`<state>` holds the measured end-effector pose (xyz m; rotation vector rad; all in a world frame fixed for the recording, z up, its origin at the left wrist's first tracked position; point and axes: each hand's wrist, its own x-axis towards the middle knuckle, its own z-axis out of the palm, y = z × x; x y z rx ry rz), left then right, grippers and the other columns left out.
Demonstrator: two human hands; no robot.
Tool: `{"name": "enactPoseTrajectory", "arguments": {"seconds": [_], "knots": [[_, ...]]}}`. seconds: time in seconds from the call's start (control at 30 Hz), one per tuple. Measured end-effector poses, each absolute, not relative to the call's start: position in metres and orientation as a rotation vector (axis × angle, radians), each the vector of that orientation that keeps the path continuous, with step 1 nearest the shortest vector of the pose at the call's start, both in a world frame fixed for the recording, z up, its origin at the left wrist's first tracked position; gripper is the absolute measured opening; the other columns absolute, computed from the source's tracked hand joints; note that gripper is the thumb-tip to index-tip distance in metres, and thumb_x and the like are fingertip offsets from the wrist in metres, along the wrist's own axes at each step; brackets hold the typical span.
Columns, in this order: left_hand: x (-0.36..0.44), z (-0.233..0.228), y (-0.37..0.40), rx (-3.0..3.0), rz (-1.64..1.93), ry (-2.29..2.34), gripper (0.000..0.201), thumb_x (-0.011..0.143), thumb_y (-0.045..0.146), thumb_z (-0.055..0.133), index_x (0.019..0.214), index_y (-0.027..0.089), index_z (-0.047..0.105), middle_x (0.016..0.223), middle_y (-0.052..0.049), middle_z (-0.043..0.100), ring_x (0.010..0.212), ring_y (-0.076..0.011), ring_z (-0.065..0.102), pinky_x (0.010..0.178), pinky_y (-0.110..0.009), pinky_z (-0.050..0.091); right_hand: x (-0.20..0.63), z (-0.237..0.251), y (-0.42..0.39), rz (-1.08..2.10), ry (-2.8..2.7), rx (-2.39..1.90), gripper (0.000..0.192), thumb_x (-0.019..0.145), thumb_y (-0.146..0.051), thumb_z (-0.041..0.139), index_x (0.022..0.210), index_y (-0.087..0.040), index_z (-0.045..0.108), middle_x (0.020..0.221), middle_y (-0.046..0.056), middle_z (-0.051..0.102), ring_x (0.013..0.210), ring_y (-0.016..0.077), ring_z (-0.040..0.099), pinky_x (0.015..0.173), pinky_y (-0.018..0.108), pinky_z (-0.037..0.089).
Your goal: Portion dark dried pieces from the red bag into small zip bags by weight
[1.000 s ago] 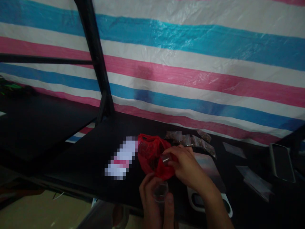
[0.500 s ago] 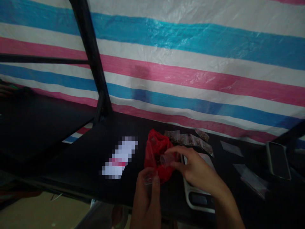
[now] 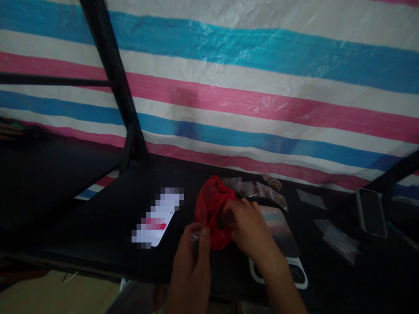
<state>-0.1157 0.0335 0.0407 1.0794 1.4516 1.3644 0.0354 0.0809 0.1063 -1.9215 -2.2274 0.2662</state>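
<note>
My left hand is closed with thumb and fingers around a small clear plastic bag, just in front of a red plastic bag. The red bag stands with its mouth spread, and dark loose bits show inside. My right hand reaches into that mouth from the right, its fingers bent and partly hidden by the red plastic. Whatever they grip is out of sight. Beneath and beside my right forearm lies a white kitchen scale with a shiny plate.
Several filled small zip bags lie in a row behind the scale. To the right are flat zip bags and a phone. A white card with a red mark rests left on the black table; a striped sheet hangs behind.
My right hand has gone from holding a small clear cup over the red bag to reaching down inside it; the cup no longer shows. The view has shifted slightly right.
</note>
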Motion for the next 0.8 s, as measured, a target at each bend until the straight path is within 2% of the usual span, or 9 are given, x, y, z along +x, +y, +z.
{"name": "enactPoseTrajectory", "arguments": {"seconds": [0.07,0.13,0.23,0.33,0.43,0.6,0.7,0.8], "knots": [[-0.114,0.047,0.037,1.034,1.288,1.398,0.061,0.089,0.08,0.057,0.104,0.022,0.069,0.089,-0.005,0.069,0.082,-0.0246,0.064,0.073,-0.036,0.054,0.032,0.106,0.081,0.289,-2.237,-1.91,0.04,0.071,0.005,0.06,0.1,-0.021,0.067,0.113,0.007,0.078,0.111,0.0294,0.06,0.088,0.04,0.032],[-0.113,0.054,0.04,0.969,1.275,1.369,0.07,0.083,0.088,0.057,0.1,0.021,0.068,0.085,-0.004,0.067,0.077,-0.0226,0.063,0.069,-0.033,0.053,0.03,0.104,0.082,0.32,-2.228,-1.895,0.04,0.07,0.005,0.06,0.1,-0.021,0.067,0.113,0.008,0.078,0.11,0.0291,0.06,0.087,0.04,0.033],[-0.111,0.059,0.046,0.859,1.313,1.316,0.077,0.072,0.095,0.062,0.092,0.021,0.067,0.081,-0.002,0.066,0.075,-0.0204,0.061,0.068,-0.031,0.054,0.031,0.1,0.083,0.379,-2.194,-1.799,0.042,0.069,0.006,0.059,0.1,-0.021,0.069,0.114,0.007,0.078,0.111,0.0284,0.061,0.089,0.04,0.034],[-0.112,0.058,0.052,0.738,1.329,1.314,0.075,0.067,0.093,0.068,0.09,0.021,0.068,0.081,0.0,0.065,0.075,-0.0183,0.059,0.068,-0.028,0.054,0.037,0.099,0.082,0.481,-2.127,-1.62,0.051,0.07,0.008,0.056,0.106,-0.024,0.072,0.116,0.002,0.078,0.114,0.0251,0.062,0.094,0.039,0.036],[-0.114,0.054,0.056,0.659,1.332,1.349,0.071,0.069,0.088,0.071,0.093,0.022,0.069,0.085,0.0,0.065,0.073,-0.0169,0.058,0.062,-0.026,0.052,0.042,0.104,0.075,0.607,-2.113,-1.446,0.062,0.069,0.011,0.051,0.111,-0.029,0.075,0.119,-0.001,0.078,0.114,0.0211,0.064,0.098,0.037,0.039],[-0.115,0.058,0.06,0.683,1.378,1.387,0.054,0.076,0.073,0.072,0.09,0.022,0.068,0.08,0.002,0.061,0.066,-0.0152,0.055,0.052,-0.023,0.046,0.046,0.113,0.064,0.77,-2.266,-1.333,0.056,0.069,0.012,0.049,0.095,-0.027,0.079,0.107,-0.002,0.079,0.107,0.0193,0.068,0.1,0.034,0.044],[-0.113,0.06,0.06,0.642,1.347,1.396,0.054,0.077,0.073,0.07,0.095,0.022,0.069,0.087,0.0,0.067,0.071,-0.0176,0.061,0.055,-0.026,0.051,0.047,0.111,0.066,0.765,-2.164,-1.384,0.058,0.071,0.011,0.05,0.103,-0.027,0.08,0.111,0.0,0.079,0.108,0.0195,0.07,0.101,0.033,0.046],[-0.112,0.059,0.058,0.647,1.317,1.358,0.059,0.078,0.077,0.068,0.1,0.022,0.068,0.089,-0.001,0.069,0.072,-0.0188,0.064,0.059,-0.028,0.054,0.048,0.107,0.072,0.611,-2.053,-1.571,0.057,0.074,0.009,0.053,0.112,-0.024,0.078,0.121,0.005,0.076,0.113,0.0228,0.069,0.101,0.036,0.048]]}}
